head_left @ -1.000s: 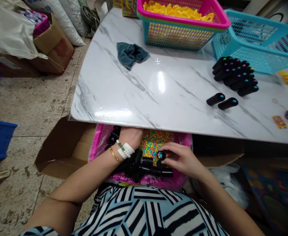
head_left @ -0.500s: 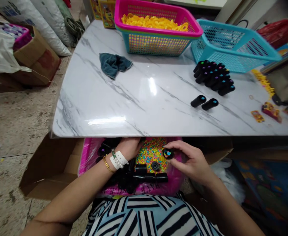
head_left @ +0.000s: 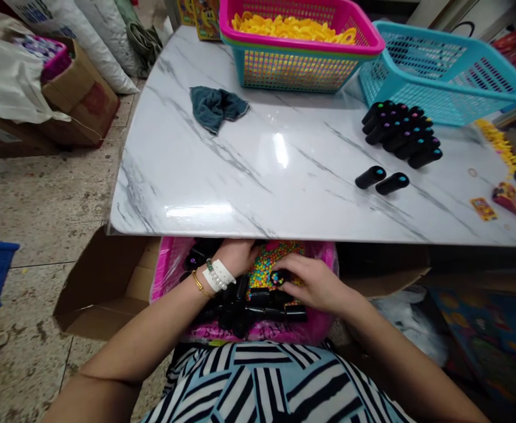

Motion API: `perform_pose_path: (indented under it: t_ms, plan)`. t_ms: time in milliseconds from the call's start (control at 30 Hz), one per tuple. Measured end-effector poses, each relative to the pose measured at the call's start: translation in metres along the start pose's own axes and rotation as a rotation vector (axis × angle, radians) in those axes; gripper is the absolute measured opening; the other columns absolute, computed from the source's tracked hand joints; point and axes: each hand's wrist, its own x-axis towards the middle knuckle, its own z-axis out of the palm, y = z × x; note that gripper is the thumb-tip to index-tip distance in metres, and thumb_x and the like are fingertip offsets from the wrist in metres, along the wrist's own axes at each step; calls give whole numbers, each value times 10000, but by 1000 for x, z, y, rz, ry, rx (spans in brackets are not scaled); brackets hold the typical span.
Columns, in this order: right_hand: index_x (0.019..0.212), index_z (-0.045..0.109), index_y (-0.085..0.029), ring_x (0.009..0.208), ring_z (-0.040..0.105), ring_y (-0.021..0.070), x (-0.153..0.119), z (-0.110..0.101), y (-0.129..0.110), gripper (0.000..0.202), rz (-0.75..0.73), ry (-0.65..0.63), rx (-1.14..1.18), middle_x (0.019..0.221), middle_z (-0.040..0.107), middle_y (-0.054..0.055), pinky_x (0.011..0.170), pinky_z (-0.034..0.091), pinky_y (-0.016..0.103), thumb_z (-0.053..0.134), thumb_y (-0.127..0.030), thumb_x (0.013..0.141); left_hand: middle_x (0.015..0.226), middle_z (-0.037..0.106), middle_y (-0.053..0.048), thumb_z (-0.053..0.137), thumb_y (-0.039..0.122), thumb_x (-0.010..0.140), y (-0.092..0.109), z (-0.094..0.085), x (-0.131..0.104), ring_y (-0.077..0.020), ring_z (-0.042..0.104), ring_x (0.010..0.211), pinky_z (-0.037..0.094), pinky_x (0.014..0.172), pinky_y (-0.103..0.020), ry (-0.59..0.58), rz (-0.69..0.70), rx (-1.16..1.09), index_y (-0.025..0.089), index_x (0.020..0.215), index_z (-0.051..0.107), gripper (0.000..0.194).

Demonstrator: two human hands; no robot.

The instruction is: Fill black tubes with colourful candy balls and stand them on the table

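Note:
A pink bin (head_left: 165, 264) below the table edge holds small colourful beads (head_left: 262, 264) and several black tubes (head_left: 260, 295). My right hand (head_left: 313, 282) grips a black tube (head_left: 279, 277) by its sides, low over the beads, with coloured beads showing at its mouth. My left hand (head_left: 235, 257) reaches into the bin beside the beads; its fingers are mostly hidden under the table edge, so what it holds cannot be made out. On the table, two black tubes (head_left: 370, 177) lie in front of a cluster of upright ones (head_left: 401, 132).
The marbled table (head_left: 240, 194) bears a dark green cloth (head_left: 217, 108), a pink-rimmed basket (head_left: 302, 41) of yellow pieces, a blue basket (head_left: 443, 76) and small printed packets (head_left: 483, 209). An open cardboard box (head_left: 103, 288) stands left of the bin.
My right hand has moved left and lower over the beads with the black tube, whose mouth has turned. The whole view has shifted slightly; my left hand remains in the bin.

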Motion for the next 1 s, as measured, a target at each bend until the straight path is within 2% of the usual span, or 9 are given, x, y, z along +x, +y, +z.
perform_pose_path:
  t_ms: [100, 267, 400, 500, 600, 700, 767, 867, 1000]
  plan:
    - [1116, 606, -214, 923, 662, 150, -18, -11, -2, 297, 38, 184, 239, 1032, 696, 38, 814, 535, 274, 641, -202, 821, 1259, 645, -71, 563, 220, 857, 0, -1, -1, -259, 551, 1228, 400, 1102, -456, -16, -3, -67, 203, 1246, 590, 391]
    - [1096, 638, -236, 989, 653, 188, -57, -41, 2, 292, 141, 515, 220, 1095, 685, 65, 881, 535, 328, 671, -194, 809, 1185, 686, -93, 550, 270, 869, 3, -2, -2, -253, 601, 1166, 446, 1059, -451, -76, 43, -172, 174, 1219, 622, 370]
    - [1060, 661, -201, 706, 610, 130, -78, -83, 48, 330, 418, 996, -2, 984, 660, 58, 678, 549, 274, 735, -294, 751, 1170, 695, -102, 537, 340, 888, 4, -1, 0, -262, 608, 1160, 437, 1062, -466, -97, 30, -192, 167, 1228, 622, 391]
    - [1047, 665, -162, 630, 584, 122, -72, -117, 93, 403, 558, 1159, -86, 826, 653, 27, 609, 546, 261, 730, -395, 724, 1187, 689, -93, 552, 360, 880, 7, 0, 4, -264, 599, 1176, 432, 1067, -465, -100, 56, -190, 180, 1227, 623, 398]
    - [1058, 665, -159, 652, 615, 133, -55, -142, 121, 430, 579, 1134, -100, 837, 670, 32, 610, 553, 265, 716, -411, 714, 1220, 673, -89, 573, 324, 861, 13, -3, 7, -270, 604, 1172, 432, 1067, -471, -108, 77, -209, 188, 1237, 621, 403]
    - [1188, 620, -188, 670, 641, 137, -48, -145, 116, 524, 548, 1127, -122, 957, 687, 47, 607, 552, 271, 728, -358, 704, 1242, 661, -85, 585, 262, 845, 17, -5, 6, -272, 592, 1190, 441, 1062, -463, -111, 67, -263, 183, 1239, 624, 404]
    - [1222, 613, -199, 697, 647, 150, -52, -131, 94, 524, 529, 1235, -232, 1003, 686, 62, 636, 553, 296, 722, -331, 727, 1230, 669, -79, 598, 232, 838, 18, -6, 3, -262, 601, 1177, 459, 1047, -443, -115, 44, -323, 180, 1223, 636, 390]
    - [1166, 665, -208, 742, 639, 175, -58, -87, 44, 390, 471, 1333, -337, 925, 691, 61, 713, 552, 340, 695, -301, 788, 1176, 697, -69, 641, 220, 821, 18, -6, 1, -237, 644, 1099, 492, 1005, -416, -111, 24, -433, 181, 1192, 653, 373]
    - [1291, 573, -236, 919, 668, 192, -37, -16, -9, 472, 179, 646, 80, 1149, 669, 83, 821, 575, 347, 665, -248, 829, 1124, 716, -63, 681, 207, 798, 21, -5, 0, -206, 665, 1036, 512, 961, -376, -108, 154, -545, 185, 1167, 660, 370]
